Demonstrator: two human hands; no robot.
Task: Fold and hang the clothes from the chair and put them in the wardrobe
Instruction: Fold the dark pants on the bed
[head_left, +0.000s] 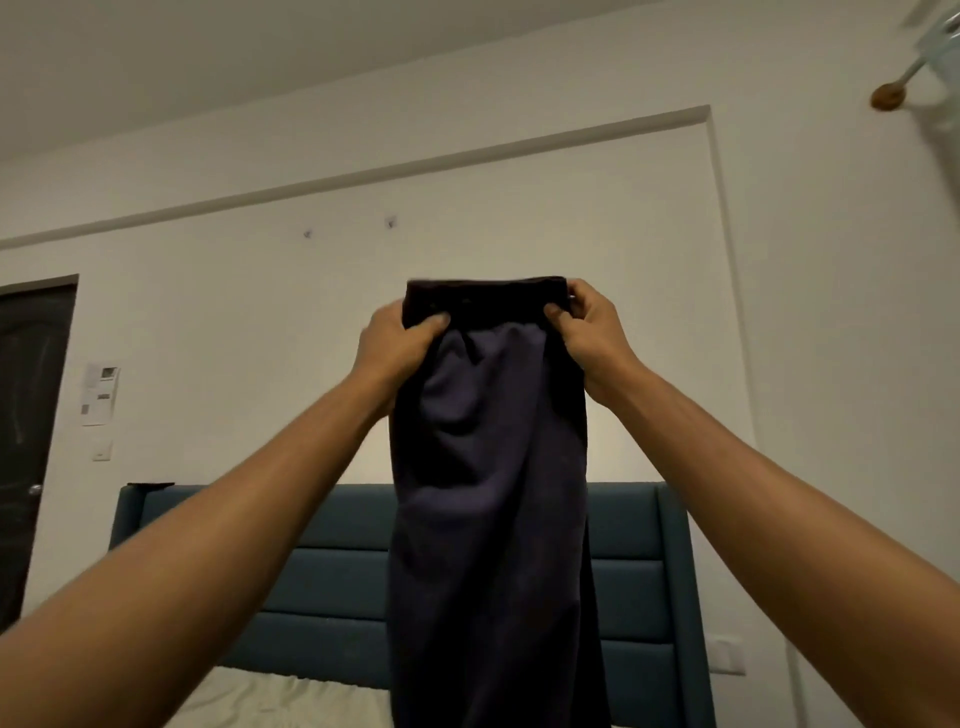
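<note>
1. The teal headboard (332, 582) and pale bedding (291, 696) lie below and beyond the raised arms; a dark door (31, 441) stands at far left.
2. The dark garment (488, 493), seemingly trousers or a skirt, hangs mid-air before the wall, doubled lengthwise, navy-purple, soft and creased, its lower end out of frame.
3. Judged risk: the hanging length could swing or twist, so the halves slip out of line and the fold sets crooked.
4. The left hand (397, 338) and right hand (592, 327) each grip a corner of the waistband (488, 293), thumbs in front; if either pinch loosens, that side would likely drop.
</note>
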